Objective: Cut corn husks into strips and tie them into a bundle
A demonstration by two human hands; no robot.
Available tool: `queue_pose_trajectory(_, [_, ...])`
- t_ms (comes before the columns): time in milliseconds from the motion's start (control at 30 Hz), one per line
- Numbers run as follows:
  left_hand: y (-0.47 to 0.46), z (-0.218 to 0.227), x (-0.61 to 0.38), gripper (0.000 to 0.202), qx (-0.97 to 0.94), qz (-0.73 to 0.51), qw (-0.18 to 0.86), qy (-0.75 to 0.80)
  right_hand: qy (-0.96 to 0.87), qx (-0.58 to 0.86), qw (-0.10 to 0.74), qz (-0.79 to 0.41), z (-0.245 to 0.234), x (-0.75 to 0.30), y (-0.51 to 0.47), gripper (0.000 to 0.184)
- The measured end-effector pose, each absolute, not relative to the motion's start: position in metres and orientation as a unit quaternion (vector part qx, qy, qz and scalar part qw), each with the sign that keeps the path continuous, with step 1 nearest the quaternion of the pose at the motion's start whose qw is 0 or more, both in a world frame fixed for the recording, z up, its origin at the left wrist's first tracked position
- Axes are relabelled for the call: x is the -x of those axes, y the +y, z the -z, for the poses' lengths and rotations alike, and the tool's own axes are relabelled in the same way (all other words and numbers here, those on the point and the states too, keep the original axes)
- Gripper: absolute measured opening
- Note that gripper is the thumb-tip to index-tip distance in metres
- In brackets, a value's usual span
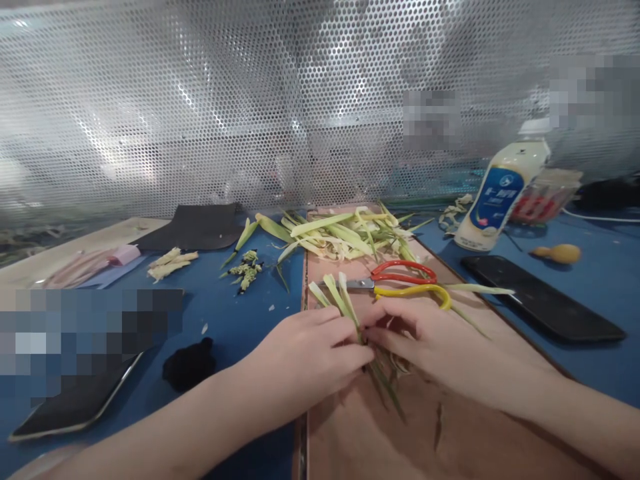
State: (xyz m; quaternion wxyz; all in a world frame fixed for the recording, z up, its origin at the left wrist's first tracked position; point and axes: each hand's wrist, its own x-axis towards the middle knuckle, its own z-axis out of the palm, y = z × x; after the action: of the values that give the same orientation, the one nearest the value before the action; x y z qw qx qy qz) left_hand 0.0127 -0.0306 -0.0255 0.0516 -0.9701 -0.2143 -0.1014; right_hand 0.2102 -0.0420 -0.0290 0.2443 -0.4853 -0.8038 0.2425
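My left hand point(313, 350) and my right hand point(420, 337) meet over a brown board point(450, 433), both pinched on a small bundle of green leaf strips point(340, 297) that fans out away from me. Fingers of both hands are closed around the strips where they join. Just beyond my right hand lie scissors point(405, 280) with one red and one yellow handle, flat on the board. A heap of green and pale leaf strips point(340, 237) covers the board's far end.
A white bottle with a blue label point(500, 193) stands at the back right beside a clear container point(545, 197). A dark phone point(543, 297) lies right of the board, another dark device point(75, 403) at the left. A black lump point(190, 363), small trimmings point(245, 267) and a perforated metal wall point(250, 100) are also present.
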Motion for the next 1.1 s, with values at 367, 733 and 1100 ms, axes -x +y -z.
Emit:
queue_pose_trajectory(367, [-0.027, 0.032, -0.003, 0.015, 0.941, 0.266, 0.031, -0.205, -0.693, 0.528, 0.291, -0.395, 0.006, -0.203, -0.050, 0.014])
queue_pose_trajectory(733, [-0.034, 0.022, -0.011, 0.009, 0.866, 0.319, -0.244, -0.298, -0.553, 0.468, 0.370, -0.582, 0.022, -0.205, -0.048, 0.017])
queue_pose_trajectory(1100, [-0.034, 0.021, -0.016, 0.014, 0.680, 0.276, -0.555, -0.392, -0.623, 0.459, 0.328, -0.542, 0.023, -0.206, -0.047, 0.027])
